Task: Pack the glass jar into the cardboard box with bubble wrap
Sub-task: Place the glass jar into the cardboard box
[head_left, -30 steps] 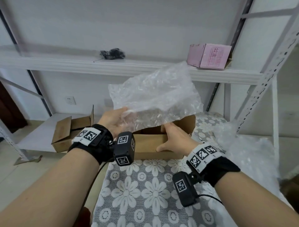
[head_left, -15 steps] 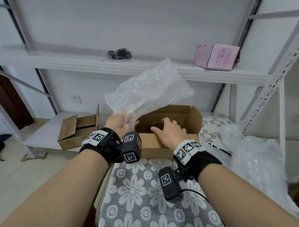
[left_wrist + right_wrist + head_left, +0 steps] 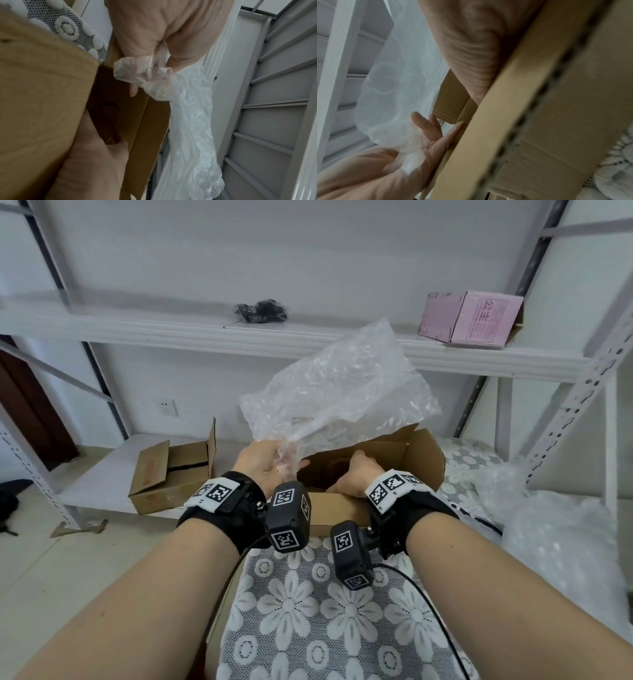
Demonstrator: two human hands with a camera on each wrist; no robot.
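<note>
An open cardboard box (image 3: 424, 460) stands on the lace-covered table. My left hand (image 3: 270, 467) pinches a crumpled corner of a clear bubble wrap sheet (image 3: 342, 385), which it holds up above the box's left side. My right hand (image 3: 352, 477) reaches over the near wall into the box; its fingers are hidden inside. The left wrist view shows the wrap (image 3: 192, 121) hanging from my left hand (image 3: 154, 33). There a dark round shape (image 3: 109, 119), seemingly the jar's top, lies in the box (image 3: 34, 94), with my right hand (image 3: 96, 155) at its rim.
A second open cardboard box (image 3: 171, 470) sits on the low shelf at left. A pink box (image 3: 472, 316) and a black bundle (image 3: 260, 311) rest on the upper shelf. A heap of bubble wrap (image 3: 548, 525) lies at right beside a metal shelf upright (image 3: 582, 392).
My right hand left the box's front wall, passed over the opening and dipped inside. My left hand drew the bubble wrap up and left, uncovering the box.
</note>
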